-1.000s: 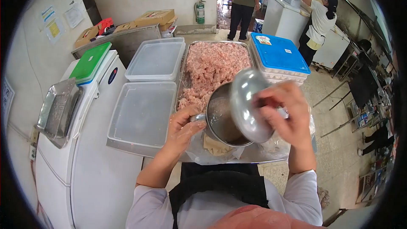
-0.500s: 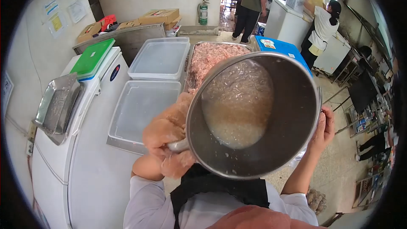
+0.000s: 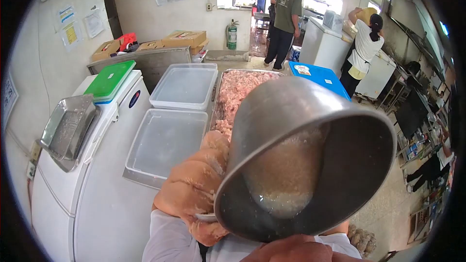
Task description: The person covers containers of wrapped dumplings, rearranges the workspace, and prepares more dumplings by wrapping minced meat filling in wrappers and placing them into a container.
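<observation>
A large steel pot (image 3: 286, 102) is tilted steeply, with its mouth facing me and its rim low near my chest. Wet, brownish, cloudy liquid with bits in it (image 3: 284, 179) lies inside. My left hand (image 3: 191, 184), in a clear plastic glove with bits stuck to it, is closed around the pot's left side handle (image 3: 206, 217). The pot hides my right hand; only a bit of the right forearm (image 3: 341, 226) shows below the rim. Behind the pot stands a metal tray (image 3: 212, 116) filled with pink ground meat (image 3: 242, 85).
Two translucent lidded boxes (image 3: 184, 85) (image 3: 167, 136) stand left of the meat. A white chest freezer (image 3: 107, 189) bears a steel pan (image 3: 70, 126) and a green-lidded box (image 3: 110, 80). Beyond the tray is a blue lid (image 3: 323, 80). Co-workers (image 3: 289, 19) (image 3: 361, 48) stand farther back.
The pot has tipped further, its mouth turning down toward me and its outer wall coming into view. My right hand, seen earlier at the right side, is now hidden behind it.
</observation>
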The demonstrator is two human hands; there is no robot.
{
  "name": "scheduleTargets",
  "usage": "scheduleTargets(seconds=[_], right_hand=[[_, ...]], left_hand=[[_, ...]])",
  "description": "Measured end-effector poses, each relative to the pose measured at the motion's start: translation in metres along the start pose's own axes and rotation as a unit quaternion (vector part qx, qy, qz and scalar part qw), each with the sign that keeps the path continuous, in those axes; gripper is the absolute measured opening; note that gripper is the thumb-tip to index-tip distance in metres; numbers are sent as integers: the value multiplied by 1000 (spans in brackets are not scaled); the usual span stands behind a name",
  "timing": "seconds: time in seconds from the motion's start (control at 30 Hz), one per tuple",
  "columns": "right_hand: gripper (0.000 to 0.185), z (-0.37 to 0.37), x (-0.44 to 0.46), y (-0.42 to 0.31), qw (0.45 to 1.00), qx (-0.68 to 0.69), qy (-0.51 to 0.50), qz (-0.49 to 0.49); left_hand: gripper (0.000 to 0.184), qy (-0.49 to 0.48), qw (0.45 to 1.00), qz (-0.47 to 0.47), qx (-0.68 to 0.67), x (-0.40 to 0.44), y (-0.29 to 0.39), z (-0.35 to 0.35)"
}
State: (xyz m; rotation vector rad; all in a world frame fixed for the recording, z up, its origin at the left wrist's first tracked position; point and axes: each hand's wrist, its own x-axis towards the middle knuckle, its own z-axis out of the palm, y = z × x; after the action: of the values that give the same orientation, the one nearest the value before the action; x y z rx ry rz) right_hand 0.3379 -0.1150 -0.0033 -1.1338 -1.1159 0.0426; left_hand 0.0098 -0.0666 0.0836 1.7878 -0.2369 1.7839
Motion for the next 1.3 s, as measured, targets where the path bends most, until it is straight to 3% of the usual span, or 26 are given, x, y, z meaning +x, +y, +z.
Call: scheduleTargets(seconds=[0.23,0.37,1.3], right_hand=[[15,-6,-2,8,998,49,-43,20],[16,-2,-1,20,997,16,-54,-45],[16,2,-10,25,995,38,-91,-1]], left_hand=[[18,15,1000,-14,-2,0,4,0],[17,20,1000,-18,-1,-4,8,0],[12,67,995,-62,26,-16,35,-1]])
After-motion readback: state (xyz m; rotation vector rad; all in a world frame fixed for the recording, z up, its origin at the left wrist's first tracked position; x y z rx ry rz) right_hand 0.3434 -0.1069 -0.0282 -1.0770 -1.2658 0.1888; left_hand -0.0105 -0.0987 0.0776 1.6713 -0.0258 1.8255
